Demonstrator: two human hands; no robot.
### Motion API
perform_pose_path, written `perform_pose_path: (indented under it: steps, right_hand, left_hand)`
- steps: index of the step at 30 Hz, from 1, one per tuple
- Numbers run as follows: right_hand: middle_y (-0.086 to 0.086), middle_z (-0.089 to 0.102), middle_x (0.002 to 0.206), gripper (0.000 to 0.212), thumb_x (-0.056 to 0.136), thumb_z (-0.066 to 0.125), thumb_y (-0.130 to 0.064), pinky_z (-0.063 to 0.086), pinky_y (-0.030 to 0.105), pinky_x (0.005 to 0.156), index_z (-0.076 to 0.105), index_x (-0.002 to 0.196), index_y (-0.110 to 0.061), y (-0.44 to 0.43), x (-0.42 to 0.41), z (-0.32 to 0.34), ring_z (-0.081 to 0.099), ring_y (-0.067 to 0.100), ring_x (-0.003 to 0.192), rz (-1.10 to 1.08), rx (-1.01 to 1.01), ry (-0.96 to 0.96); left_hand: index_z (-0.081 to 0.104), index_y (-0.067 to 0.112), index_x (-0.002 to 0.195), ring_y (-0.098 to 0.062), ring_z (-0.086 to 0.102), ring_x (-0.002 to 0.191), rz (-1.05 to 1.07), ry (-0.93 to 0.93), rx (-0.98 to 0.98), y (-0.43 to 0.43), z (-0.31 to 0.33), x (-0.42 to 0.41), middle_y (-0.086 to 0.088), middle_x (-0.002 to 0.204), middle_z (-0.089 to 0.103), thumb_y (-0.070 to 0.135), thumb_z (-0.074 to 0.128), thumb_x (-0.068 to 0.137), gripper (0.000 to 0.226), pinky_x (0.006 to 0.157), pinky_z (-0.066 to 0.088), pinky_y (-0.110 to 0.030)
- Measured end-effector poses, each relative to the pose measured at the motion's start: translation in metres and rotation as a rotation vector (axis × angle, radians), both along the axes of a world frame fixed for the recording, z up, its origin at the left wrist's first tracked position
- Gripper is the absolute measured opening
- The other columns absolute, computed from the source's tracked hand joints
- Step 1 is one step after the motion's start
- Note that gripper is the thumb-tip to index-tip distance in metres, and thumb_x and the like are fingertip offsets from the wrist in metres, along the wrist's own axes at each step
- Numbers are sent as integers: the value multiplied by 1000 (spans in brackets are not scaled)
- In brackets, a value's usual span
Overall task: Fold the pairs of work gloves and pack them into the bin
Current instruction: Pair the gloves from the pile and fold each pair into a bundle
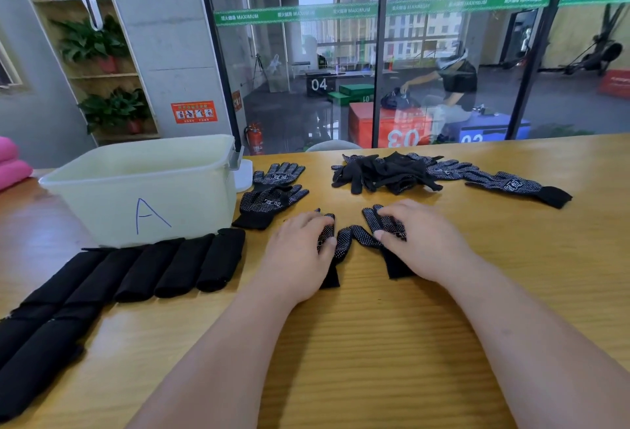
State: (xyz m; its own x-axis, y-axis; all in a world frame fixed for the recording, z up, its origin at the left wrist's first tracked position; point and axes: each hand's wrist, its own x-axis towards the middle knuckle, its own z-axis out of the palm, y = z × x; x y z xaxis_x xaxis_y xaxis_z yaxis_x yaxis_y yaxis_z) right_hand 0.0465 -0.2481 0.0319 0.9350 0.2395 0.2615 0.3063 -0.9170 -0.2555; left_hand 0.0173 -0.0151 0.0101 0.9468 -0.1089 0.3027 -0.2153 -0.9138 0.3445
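On the desk's [375,343] left edge a row of folded gloves [184,265] lies before the bin [102,210], which shows nothing inside as far as can be seen; a flat pair [272,197] sits just right of it. Mid-desk, the left hand [300,251] and right hand [419,237] press flat on two gloves [344,241], fingers straight, gripping nothing, with a loose pile [385,173] near the far edge. The knit looks light, limp and grippy; cuffs and fingertips seem the best holds.
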Motion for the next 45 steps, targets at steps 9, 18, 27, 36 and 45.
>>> perform_pose_path:
  steps: [9,18,27,36,45]
  right_hand:
    - [-2,21,174,70,108,29,-64,27,48,127,27,166,-26,13,-3,-3,21,26,159,-24,-239,193]
    - [-3,-6,177,84,102,8,-75,4,49,132,4,170,-25,29,24,-26,-5,21,163,-55,-223,226]
    - [1,-12,176,83,100,4,-77,1,51,132,-1,169,-31,32,13,-24,-9,28,163,-110,-249,255]
    - [-1,-14,176,84,100,4,-77,0,50,132,-3,169,-29,24,-26,-26,-11,26,163,-64,-259,259]
    - [-4,-12,176,82,101,4,-76,0,49,132,-1,169,-31,22,-66,-32,-11,21,163,-1,-246,221]
  left_hand:
    - [37,27,162,-26,21,158,53,192,190,-4,6,-3,1,171,28,53,33,108,60,129,19,-45]
    - [5,24,170,-23,-9,163,108,270,248,-7,-10,17,-1,178,-5,65,13,108,75,132,-1,-47]
    - [0,23,170,-26,-11,163,124,320,313,-8,-7,17,-2,177,-10,71,9,104,82,132,0,-49]
    - [-1,25,170,-25,-12,163,96,318,318,-9,-5,-11,-1,177,-10,72,9,104,82,132,-1,-49]
    - [1,25,170,-21,-10,163,50,269,311,-6,-11,-56,1,177,-7,71,11,105,80,132,0,-47]
